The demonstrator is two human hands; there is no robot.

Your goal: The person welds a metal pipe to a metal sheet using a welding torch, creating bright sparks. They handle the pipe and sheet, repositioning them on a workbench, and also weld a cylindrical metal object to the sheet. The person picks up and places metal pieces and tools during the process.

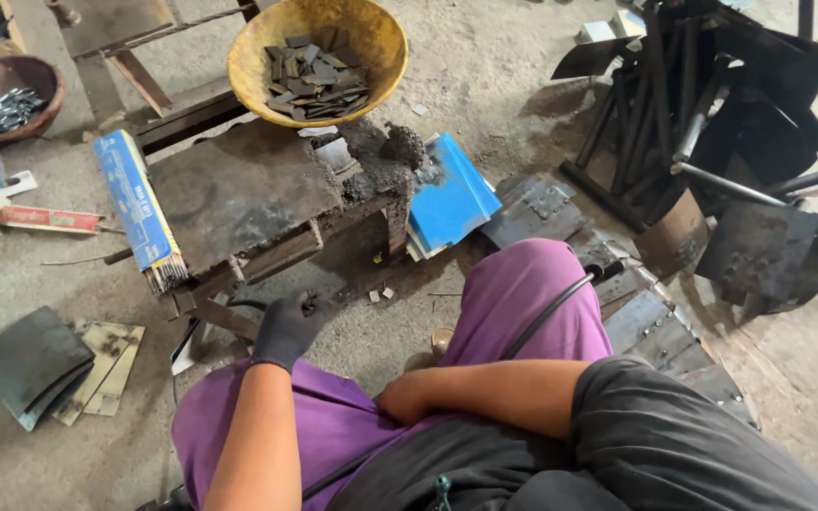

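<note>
**Steel scraps by a low welding counter**

Rusty and bare, our counter (239, 189) carries no workpiece. A yellow bowl (319, 52) at twelve o'clock is heaped with cut metal strips (312, 80), so we judge the work barely begun. Our gloved left hand (286, 326) reaches to the counter's near edge, its grip curled narrow around a dark holder (310, 305). Our bare right hand (404, 397) rests on the purple lap at six o'clock; its grip we cannot tell.
</note>
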